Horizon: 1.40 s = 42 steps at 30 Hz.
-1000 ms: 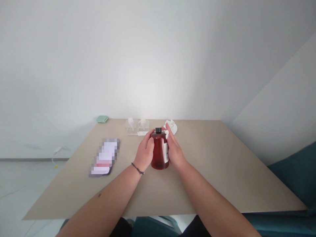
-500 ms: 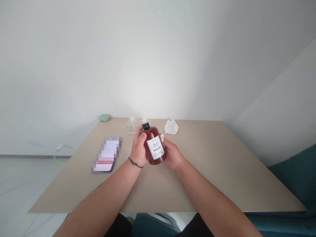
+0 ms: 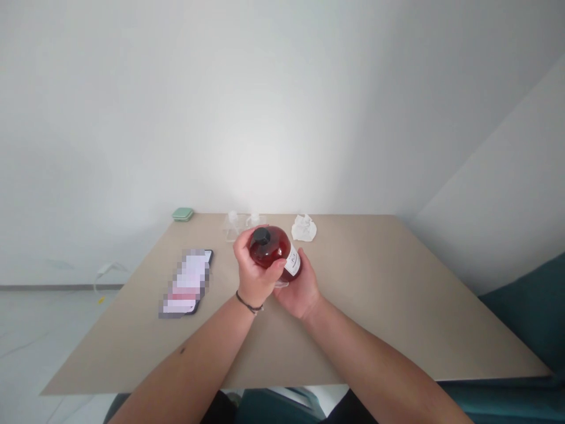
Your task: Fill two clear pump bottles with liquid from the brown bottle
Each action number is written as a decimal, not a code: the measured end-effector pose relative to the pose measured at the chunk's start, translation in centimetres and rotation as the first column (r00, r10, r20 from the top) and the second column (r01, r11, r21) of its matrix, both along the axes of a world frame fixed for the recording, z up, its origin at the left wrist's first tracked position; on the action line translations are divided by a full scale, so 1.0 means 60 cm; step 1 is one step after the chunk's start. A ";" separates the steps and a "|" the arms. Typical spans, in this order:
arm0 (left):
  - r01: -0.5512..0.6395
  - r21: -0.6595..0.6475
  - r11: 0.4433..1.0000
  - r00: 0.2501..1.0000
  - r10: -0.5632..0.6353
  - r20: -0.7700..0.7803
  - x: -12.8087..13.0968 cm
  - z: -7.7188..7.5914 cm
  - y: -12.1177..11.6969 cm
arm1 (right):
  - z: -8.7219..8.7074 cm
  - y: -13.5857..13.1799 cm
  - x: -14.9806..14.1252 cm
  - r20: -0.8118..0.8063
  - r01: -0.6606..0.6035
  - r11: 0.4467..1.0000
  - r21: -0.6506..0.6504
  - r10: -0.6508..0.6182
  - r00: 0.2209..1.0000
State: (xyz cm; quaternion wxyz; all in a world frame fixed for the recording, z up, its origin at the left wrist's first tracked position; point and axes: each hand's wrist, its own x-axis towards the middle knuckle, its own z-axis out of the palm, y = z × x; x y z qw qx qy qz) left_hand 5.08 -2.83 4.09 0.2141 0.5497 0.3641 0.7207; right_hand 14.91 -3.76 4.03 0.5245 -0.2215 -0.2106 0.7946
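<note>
A dark red bottle (image 3: 270, 246) with a black cap and a white label tilts above the table, its cap end toward the left. My left hand (image 3: 256, 268) wraps around its side, thumb across the front near the label. Cupped at the bottle's lower right end is my right hand (image 3: 300, 294), with a small piece of white tissue (image 3: 281, 284) showing between palm and bottle. Most of that tissue is hidden. The bottle's base is covered by the right fingers.
Behind the bottle stands a clear plastic holder (image 3: 232, 231) with white-topped pieces. A crumpled white tissue (image 3: 304, 228) lies to its right. On the left are a phone (image 3: 188, 282) with a blurred screen and a small green case (image 3: 182, 214). The beige table (image 3: 375, 282) meets a white wall.
The bottle has turned and tipped, so its cap faces me more and its label has swung to the right. My right hand has shifted down under its lower end.
</note>
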 end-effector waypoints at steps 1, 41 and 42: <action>-0.022 0.037 0.999 0.998 0.025 -0.060 -0.003 -0.003 0.003 | -0.003 0.004 0.003 0.005 -0.006 1.000 -0.022 0.006 1.000; -0.204 -0.408 0.890 0.632 -0.199 -0.749 -0.031 0.170 0.212 | -0.072 0.146 0.175 0.468 0.443 0.858 0.259 -0.513 0.720; -0.201 -0.404 0.892 0.623 -0.202 -0.756 -0.025 0.170 0.215 | -0.072 0.146 0.174 0.469 0.441 0.859 0.262 -0.512 0.719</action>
